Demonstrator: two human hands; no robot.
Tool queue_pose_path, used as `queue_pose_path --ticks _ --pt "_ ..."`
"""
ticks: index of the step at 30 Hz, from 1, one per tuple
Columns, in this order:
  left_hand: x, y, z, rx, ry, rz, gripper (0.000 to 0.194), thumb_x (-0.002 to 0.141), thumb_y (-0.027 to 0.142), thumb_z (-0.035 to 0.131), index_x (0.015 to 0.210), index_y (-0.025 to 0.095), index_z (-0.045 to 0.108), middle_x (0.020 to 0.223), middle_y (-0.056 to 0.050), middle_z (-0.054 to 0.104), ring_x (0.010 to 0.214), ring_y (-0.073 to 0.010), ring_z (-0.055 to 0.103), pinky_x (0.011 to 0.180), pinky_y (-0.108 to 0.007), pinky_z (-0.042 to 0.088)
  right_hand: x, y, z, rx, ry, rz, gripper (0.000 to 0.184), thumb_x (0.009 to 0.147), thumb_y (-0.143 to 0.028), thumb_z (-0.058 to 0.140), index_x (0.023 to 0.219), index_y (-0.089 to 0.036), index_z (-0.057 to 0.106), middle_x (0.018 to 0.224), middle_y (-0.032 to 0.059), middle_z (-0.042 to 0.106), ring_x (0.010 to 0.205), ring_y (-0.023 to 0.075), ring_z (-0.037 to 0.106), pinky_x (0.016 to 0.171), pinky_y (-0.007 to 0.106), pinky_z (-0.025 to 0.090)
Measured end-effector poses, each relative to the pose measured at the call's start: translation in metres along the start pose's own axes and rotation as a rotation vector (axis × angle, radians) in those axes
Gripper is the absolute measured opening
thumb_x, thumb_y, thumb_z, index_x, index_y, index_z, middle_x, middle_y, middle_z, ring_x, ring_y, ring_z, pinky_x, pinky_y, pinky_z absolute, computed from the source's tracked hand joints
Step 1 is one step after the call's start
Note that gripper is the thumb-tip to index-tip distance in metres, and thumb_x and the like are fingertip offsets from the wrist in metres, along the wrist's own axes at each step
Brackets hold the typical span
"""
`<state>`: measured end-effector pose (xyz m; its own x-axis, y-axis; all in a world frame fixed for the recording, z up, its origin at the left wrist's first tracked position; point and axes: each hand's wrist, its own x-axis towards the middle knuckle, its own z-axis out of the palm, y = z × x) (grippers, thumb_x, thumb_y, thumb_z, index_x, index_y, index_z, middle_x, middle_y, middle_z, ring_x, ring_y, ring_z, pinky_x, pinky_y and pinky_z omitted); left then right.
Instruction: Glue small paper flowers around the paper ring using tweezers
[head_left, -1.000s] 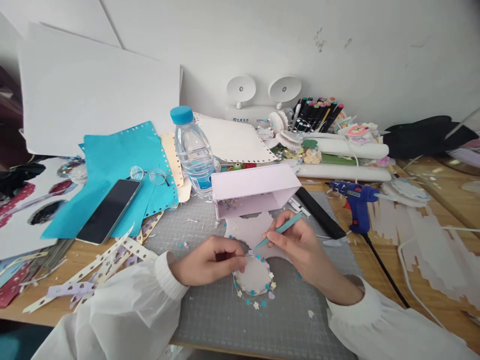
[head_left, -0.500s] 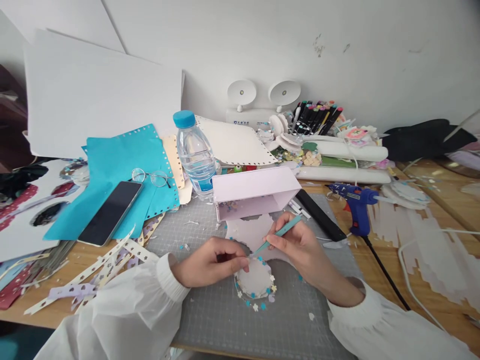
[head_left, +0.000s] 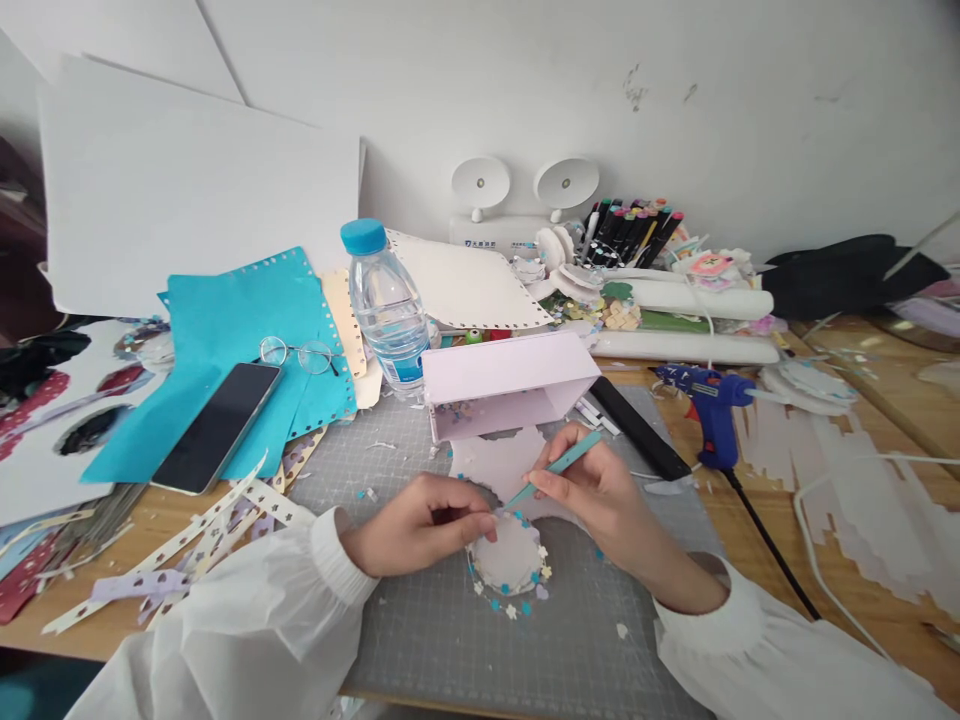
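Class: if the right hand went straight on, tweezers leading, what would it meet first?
Probably the left hand, by the white disc; depth is unclear, so the disc may come first.

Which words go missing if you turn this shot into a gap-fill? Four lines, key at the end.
1. The ____ hand holds the teal tool.
2. In the picture, the water bottle stands to the ____ of the lilac box.
3. The phone lies face ____.
4. The glue gun has a body coloured ____.
Missing words: right; left; up; blue.
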<state>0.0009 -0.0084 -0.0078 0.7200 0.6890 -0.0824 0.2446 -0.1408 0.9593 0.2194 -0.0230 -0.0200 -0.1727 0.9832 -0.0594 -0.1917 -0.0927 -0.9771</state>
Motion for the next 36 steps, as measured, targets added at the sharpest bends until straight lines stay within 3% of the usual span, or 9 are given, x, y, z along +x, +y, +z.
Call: queue_pose_path --ticks 10,20,25,36 --pt "0.0002 -0.0009 -0.0003 0.01 -0.018 0.0 0.042 0.092 0.041 0.05 0.076 0.006 0.068 0.064 -0.005 0.058 0.057 -0.0104 0.045 0.051 -0.02 0.035 -0.0008 0.0031 -0.0001 -0.017 0.015 -0.004 0.024 0.077 -0.032 0.072 0.082 -0.023 0.05 0.075 -0.0023 0.054 0.07 0.0132 0.054 0.063 0.026 0.044" --pt "0.0001 -0.0015 0.0003 -0.042 -0.014 -0.004 0.043 0.092 0.043 0.05 0.077 0.007 0.068 0.058 -0.001 0.05 0.053 -0.0084 0.036 0.047 -0.02 0.029 0.0028 0.0062 -0.0013 0.055 0.021 -0.005 0.023 0.079 -0.029 0.07 0.083 -0.023 0.049 0.076 -0.003 0.054 0.071 0.0126 0.055 0.065 0.027 0.045" --pt "0.0007 0.0006 0.0002 -0.069 -0.018 0.01 0.044 0.092 0.043 0.05 0.077 0.006 0.068 0.056 0.001 0.046 0.051 -0.0075 0.034 0.046 -0.02 0.027 0.001 0.0064 -0.0014 0.03 -0.023 0.01 0.022 0.079 -0.029 0.071 0.083 -0.023 0.049 0.077 -0.0033 0.053 0.073 0.012 0.054 0.065 0.025 0.042" --pt "0.0017 0.0022 -0.0005 -0.081 -0.022 0.007 0.045 0.092 0.045 0.05 0.077 0.007 0.068 0.05 0.002 0.044 0.047 -0.0069 0.036 0.043 -0.019 0.027 0.001 0.0019 0.0018 -0.044 0.007 0.014 0.028 0.076 -0.036 0.072 0.082 -0.023 0.049 0.076 -0.002 0.053 0.071 0.0139 0.054 0.063 0.027 0.042"
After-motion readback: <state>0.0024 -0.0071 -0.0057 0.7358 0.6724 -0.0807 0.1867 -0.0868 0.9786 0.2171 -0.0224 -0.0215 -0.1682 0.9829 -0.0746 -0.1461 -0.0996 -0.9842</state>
